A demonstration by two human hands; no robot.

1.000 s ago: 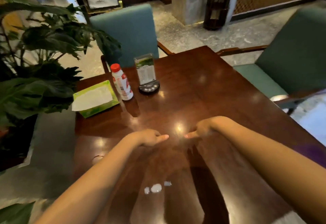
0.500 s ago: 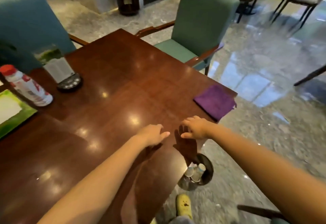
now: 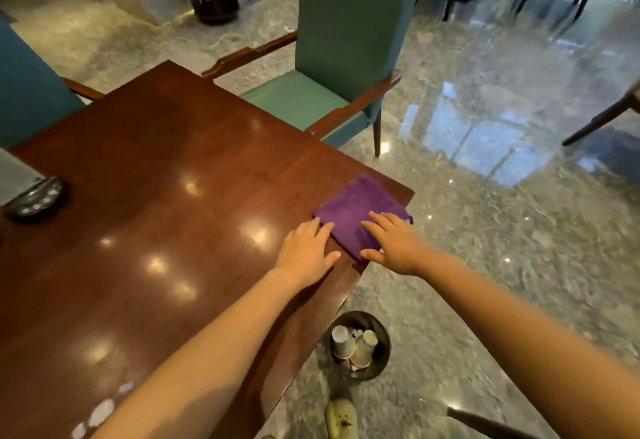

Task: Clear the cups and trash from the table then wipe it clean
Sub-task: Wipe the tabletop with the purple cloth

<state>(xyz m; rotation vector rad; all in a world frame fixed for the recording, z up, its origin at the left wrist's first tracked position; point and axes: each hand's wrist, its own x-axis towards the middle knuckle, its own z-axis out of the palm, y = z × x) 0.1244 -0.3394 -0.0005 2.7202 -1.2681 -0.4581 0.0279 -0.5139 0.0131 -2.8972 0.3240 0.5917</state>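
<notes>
A folded purple cloth (image 3: 360,213) lies flat at the right corner of the wooden table (image 3: 166,168), with one corner just past the table's edge. The person's left hand (image 3: 306,253) rests palm down on the wood, fingers straight and relaxed, and the fingertips touch the cloth's near left edge. The right hand (image 3: 398,243) is spread wide with straight fingers that lie on top of the cloth's near side, while its wrist hangs out past the table edge. Neither hand grips anything.

A broad stretch of bare tabletop runs left of the hands as far as a black stand (image 3: 36,198) at the far left edge. On the floor just beside the table's near right side stands a round bin (image 3: 360,314) with paper cups (image 3: 343,343) in it. A green chair (image 3: 346,58) sits close against the table's far right side. Open marble floor (image 3: 485,196) extends to the right.
</notes>
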